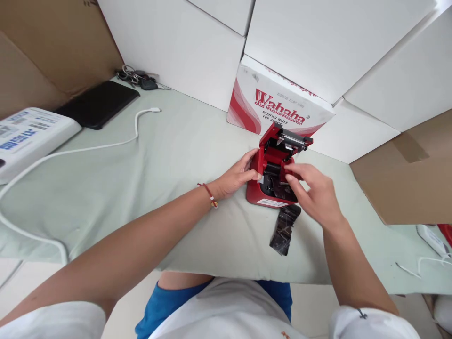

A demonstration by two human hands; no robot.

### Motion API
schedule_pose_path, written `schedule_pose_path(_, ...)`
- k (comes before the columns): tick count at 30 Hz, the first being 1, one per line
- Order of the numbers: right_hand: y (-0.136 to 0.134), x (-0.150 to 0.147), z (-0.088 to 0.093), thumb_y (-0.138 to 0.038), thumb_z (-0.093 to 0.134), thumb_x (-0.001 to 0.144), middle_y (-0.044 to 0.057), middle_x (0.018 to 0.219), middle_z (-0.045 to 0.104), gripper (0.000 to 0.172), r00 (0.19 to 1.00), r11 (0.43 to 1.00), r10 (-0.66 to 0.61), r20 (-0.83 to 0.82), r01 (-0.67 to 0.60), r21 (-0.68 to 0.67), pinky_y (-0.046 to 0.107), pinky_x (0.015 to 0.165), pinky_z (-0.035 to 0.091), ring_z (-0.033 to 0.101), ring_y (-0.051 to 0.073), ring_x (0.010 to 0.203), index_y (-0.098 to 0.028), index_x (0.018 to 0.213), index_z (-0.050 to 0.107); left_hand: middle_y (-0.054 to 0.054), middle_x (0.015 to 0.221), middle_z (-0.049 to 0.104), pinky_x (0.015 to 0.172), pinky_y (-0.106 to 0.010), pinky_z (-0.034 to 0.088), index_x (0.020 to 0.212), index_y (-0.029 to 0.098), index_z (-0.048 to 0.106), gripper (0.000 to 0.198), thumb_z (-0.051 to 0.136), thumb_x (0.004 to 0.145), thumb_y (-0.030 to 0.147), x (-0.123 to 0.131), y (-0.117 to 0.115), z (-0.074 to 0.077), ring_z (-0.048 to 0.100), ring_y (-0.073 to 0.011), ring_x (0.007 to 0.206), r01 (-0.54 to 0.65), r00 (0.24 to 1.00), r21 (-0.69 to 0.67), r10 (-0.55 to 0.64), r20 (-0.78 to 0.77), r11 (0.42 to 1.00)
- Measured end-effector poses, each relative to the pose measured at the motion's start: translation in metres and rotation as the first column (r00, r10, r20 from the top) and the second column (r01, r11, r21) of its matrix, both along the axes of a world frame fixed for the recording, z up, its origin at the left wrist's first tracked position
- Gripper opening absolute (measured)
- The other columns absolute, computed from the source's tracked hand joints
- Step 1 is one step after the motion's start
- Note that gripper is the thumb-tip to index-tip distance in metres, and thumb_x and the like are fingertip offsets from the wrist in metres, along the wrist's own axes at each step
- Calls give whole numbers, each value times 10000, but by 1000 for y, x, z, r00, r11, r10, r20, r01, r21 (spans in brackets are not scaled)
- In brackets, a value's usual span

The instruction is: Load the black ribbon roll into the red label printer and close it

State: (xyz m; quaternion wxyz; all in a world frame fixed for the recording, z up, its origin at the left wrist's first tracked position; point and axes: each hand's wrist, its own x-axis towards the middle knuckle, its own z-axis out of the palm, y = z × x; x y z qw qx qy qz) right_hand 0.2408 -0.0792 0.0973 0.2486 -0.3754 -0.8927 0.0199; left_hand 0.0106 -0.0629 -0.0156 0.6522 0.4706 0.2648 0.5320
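Observation:
A small red printer-like device (268, 197) with its lid (291, 139) flipped open stands on the pale green table cover (169, 160). My left hand (236, 176) grips the device's left side, thumb on its front rim. My right hand (312, 190) reaches into the open bay, fingertips pinched on a black roll (273, 181) inside. A strip of black crinkled material (285, 228) trails out from the device toward me, lying on the cover.
A red-and-white Wahaha carton (282, 106) stands right behind the device, among white boxes. Brown cardboard (406, 165) lies at right. At left are a white device (28, 136), a white cable (106, 143), a black tablet (97, 103) and keys (137, 77).

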Motion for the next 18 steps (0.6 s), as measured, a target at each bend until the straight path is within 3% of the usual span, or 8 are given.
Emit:
schedule_pose_path(2, -27, 12, -17, -190, 666, 1085, 113, 1251, 828, 252, 997, 987, 57, -56, -48, 151, 434, 998, 611, 766, 256, 1127, -230, 1325, 732, -88, 1823, 434, 1438, -614, 242, 1682, 297, 448, 953, 820, 805, 330, -1, -2, 0, 332, -390, 1727, -3, 1000, 9, 3, -6, 1000)
schedule_pose_path(4, -45, 16, -36, -148, 708, 1049, 139, 1311, 815, 378, 996, 967, 71, -49, -57, 249, 461, 1023, 609, 744, 278, 1172, -227, 1419, 694, -78, 1837, 418, 1441, -622, 231, 1681, 309, 457, 944, 822, 811, 345, -3, -2, -1, 291, -394, 1748, -7, 1000, 20, 7, -18, 1000)
schedule_pose_path(8, -54, 14, -68, -125, 708, 1029, 148, 1393, 798, 607, 997, 941, 43, -72, -16, 339, 483, 1077, 607, 717, 294, 1235, -234, 1613, 583, -66, 1805, 473, 1445, -616, 217, 1642, 322, 508, 899, 826, 802, 347, -4, -1, 0, 294, -389, 1749, -13, 999, 23, 13, -29, 1000)
schedule_pose_path(15, -58, 14, -83, -144, 642, 1056, 140, 1434, 780, 638, 982, 940, 63, -178, 2, 342, 525, 1220, 558, 722, 267, 1326, -247, 1675, 524, -100, 1737, 554, 1432, -583, 257, 1497, 249, 605, 714, 792, 814, 346, -2, -4, 14, 405, -359, 1696, -122, 988, -41, 117, -99, 992)
schedule_pose_path(18, -63, 12, -84, -115, 635, 1042, 112, 1378, 808, 602, 976, 943, 87, -201, -16, 331, 502, 1258, 526, 725, 244, 1310, -246, 1627, 573, -118, 1756, 529, 1432, -565, 261, 1458, 225, 615, 614, 736, 876, 377, -4, 5, 24, 401, -333, 1703, -237, 959, -59, 224, -172, 970)
